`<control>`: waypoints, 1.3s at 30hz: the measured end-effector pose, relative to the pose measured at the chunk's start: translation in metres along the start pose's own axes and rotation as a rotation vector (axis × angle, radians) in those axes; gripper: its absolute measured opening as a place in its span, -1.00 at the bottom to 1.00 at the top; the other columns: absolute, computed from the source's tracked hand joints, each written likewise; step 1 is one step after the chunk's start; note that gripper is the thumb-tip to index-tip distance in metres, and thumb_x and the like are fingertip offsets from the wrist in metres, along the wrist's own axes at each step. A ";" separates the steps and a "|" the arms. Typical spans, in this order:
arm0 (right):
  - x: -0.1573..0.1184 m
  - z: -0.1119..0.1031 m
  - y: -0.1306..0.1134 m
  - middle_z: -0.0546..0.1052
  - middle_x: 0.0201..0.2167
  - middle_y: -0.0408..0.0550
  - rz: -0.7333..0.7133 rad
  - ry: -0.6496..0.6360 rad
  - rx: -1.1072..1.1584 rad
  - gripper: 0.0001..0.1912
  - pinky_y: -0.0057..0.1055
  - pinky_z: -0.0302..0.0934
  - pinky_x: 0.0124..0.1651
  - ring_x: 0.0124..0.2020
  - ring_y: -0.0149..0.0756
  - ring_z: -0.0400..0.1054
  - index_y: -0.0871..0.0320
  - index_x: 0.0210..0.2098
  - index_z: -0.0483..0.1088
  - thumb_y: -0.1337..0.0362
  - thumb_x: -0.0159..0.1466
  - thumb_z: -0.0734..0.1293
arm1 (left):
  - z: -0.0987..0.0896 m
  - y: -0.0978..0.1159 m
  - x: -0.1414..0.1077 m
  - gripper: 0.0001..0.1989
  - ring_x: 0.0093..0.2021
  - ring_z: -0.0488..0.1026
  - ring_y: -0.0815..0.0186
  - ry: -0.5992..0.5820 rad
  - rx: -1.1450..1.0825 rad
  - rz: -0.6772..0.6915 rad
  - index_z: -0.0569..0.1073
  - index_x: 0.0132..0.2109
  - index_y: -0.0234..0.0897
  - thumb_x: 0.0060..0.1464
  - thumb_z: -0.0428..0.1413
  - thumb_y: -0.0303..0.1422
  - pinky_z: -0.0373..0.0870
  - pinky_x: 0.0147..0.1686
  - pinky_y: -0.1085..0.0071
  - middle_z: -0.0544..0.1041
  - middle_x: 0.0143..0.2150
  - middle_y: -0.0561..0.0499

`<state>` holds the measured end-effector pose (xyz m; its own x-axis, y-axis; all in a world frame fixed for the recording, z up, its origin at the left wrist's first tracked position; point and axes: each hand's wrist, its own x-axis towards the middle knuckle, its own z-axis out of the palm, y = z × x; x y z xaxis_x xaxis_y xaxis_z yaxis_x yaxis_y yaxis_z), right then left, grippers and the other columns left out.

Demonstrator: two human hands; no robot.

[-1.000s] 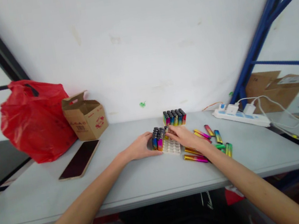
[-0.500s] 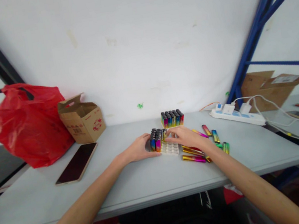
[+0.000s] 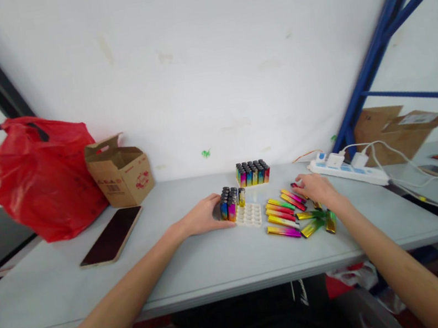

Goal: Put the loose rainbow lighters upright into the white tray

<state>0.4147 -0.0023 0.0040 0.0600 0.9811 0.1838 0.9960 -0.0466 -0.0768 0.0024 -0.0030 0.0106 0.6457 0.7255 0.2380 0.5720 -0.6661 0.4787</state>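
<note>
One grey table carries everything near the hands. At its left stands one red plastic bag, its contents hidden. Beside it is one cardboard box, its top open, the inside too shadowed to read. Toward the right lies one white power strip with two white chargers plugged in. One phone lies flat, screen up, in front of the box.

The left hand curls around the left end of one white tray, thumb along the near side. Standing lighters with dark tops pack that end, too close together to count; one gold lighter stands just right of them, and rows of round pockets show beyond. Behind the tray, near the wall, stands a block of upright lighters, five across the front.

Roughly a dozen loose lighters lie right of the tray, some partly hidden. The right hand is bent over the farthest, fingertips at its dark end; whether it grips cannot be told.
</note>
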 end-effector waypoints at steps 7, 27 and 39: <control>0.008 -0.012 -0.032 0.63 -0.28 0.04 -0.205 0.074 0.818 -0.55 -0.21 0.44 -0.20 -0.29 -0.12 0.55 0.16 -0.22 0.52 -0.14 0.35 0.38 | 0.000 0.000 0.000 -0.21 0.17 0.55 -0.13 0.000 0.006 -0.005 0.53 0.18 -0.25 -0.04 0.40 0.18 0.45 0.21 0.08 0.58 0.19 -0.22; -0.013 -0.002 -0.147 0.16 -0.65 -0.22 -0.140 0.199 1.016 -0.37 -0.37 -0.10 -0.47 -0.54 -0.36 0.04 0.02 -0.60 0.13 -0.32 0.30 0.24 | 0.002 -0.002 0.000 -0.25 0.10 0.56 -0.11 0.017 -0.027 0.018 0.54 0.14 -0.25 -0.03 0.39 0.17 0.47 0.16 0.09 0.60 0.11 -0.19; -0.024 -0.009 -0.143 0.39 -0.50 -0.17 -0.374 0.174 0.854 -0.54 -0.36 0.12 -0.33 -0.42 -0.26 0.28 0.03 -0.36 0.24 -0.15 0.50 0.13 | 0.002 -0.001 0.001 -0.25 0.09 0.57 -0.14 0.000 -0.025 -0.001 0.54 0.12 -0.28 -0.04 0.39 0.18 0.49 0.14 0.05 0.60 0.09 -0.21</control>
<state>0.2715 -0.0205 0.0190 -0.1757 0.8596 0.4797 0.5712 0.4859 -0.6615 0.0032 -0.0015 0.0088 0.6449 0.7263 0.2378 0.5596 -0.6607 0.5004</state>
